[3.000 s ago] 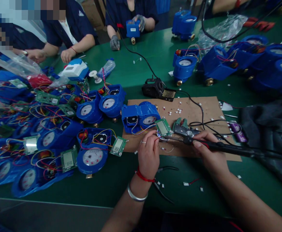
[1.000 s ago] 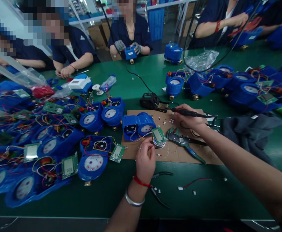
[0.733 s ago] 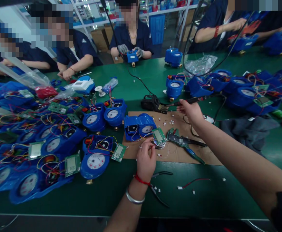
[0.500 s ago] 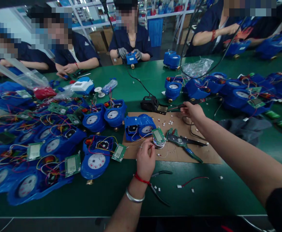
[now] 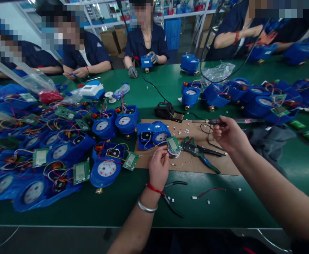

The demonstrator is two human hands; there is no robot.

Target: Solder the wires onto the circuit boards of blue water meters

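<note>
My right hand (image 5: 231,134) is closed around the handle of a soldering iron (image 5: 219,121), whose metal tip points left above the cardboard sheet (image 5: 194,166). My left hand (image 5: 159,167) has thumb and forefinger pinched at the edge of a small green circuit board (image 5: 173,144) with a display. What they pinch is too small to make out. The board lies on top of a spool (image 5: 174,154). Just behind it sits a blue water meter (image 5: 154,135) with its case open. Wire strippers (image 5: 202,153) with green handles lie to the right of the board.
A black soldering stand (image 5: 167,111) stands behind the cardboard. Many open blue meters (image 5: 105,169) with wired boards crowd the left, and others (image 5: 260,102) stand at the right. Cutters (image 5: 174,205) lie partly under my left wrist. A grey cloth (image 5: 267,144) lies at right. Co-workers sit opposite.
My right hand has moved right and nearer, drawing the soldering iron away from the stand. My left hand stays at the board. One gloved hand of the co-worker opposite has dropped to the table.
</note>
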